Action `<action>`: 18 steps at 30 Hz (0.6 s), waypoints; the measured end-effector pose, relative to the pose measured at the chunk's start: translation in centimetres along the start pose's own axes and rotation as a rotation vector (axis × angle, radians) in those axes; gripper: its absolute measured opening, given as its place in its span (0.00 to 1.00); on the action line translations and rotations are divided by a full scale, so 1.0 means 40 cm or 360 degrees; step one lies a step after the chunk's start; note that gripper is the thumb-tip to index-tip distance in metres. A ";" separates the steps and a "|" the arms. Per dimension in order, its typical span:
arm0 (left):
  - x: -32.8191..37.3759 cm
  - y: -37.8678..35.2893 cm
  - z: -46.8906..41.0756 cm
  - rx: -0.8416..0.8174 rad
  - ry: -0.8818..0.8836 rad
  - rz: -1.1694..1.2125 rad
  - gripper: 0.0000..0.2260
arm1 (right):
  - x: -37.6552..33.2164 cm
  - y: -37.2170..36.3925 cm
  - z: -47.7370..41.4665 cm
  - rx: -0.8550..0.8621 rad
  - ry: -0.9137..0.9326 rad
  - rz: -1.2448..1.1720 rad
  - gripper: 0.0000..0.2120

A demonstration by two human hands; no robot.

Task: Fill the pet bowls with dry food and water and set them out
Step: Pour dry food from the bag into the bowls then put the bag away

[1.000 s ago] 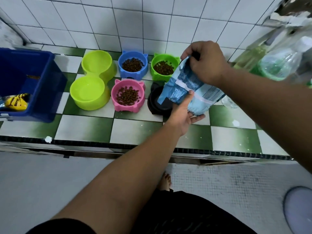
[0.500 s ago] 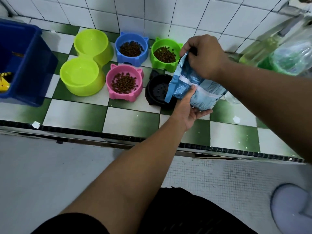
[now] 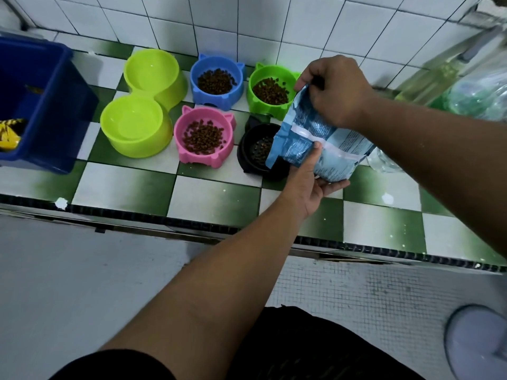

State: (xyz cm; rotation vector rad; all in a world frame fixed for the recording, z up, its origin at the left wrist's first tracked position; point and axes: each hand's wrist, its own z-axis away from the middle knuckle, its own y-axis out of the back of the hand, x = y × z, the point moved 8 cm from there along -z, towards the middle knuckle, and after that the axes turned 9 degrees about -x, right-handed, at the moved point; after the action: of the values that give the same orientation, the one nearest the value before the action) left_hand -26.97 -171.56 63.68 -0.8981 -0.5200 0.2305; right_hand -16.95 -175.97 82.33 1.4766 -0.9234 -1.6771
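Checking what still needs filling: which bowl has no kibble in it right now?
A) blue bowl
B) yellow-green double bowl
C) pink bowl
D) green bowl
B: both wells of the double bowl show only bare plastic, while the blue bowl, pink bowl and green bowl each hold kibble.

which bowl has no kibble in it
The lime double bowl on the left: both wells look bare, while the blue bowl, green bowl, pink bowl and black bowl each hold kibble.
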 end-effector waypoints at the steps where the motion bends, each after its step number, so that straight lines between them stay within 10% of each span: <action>1: 0.001 -0.001 0.000 0.0002 -0.0006 0.0002 0.28 | -0.003 0.000 -0.001 -0.0003 0.0008 -0.0001 0.18; 18: 0.025 0.000 -0.004 -0.0026 -0.0030 -0.0023 0.26 | -0.009 0.010 -0.014 0.0019 0.0036 0.0032 0.18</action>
State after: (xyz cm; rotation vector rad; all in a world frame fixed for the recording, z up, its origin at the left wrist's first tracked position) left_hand -26.05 -171.27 63.95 -0.9086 -0.5465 0.2222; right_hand -16.33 -175.87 82.80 1.4863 -0.9343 -1.6402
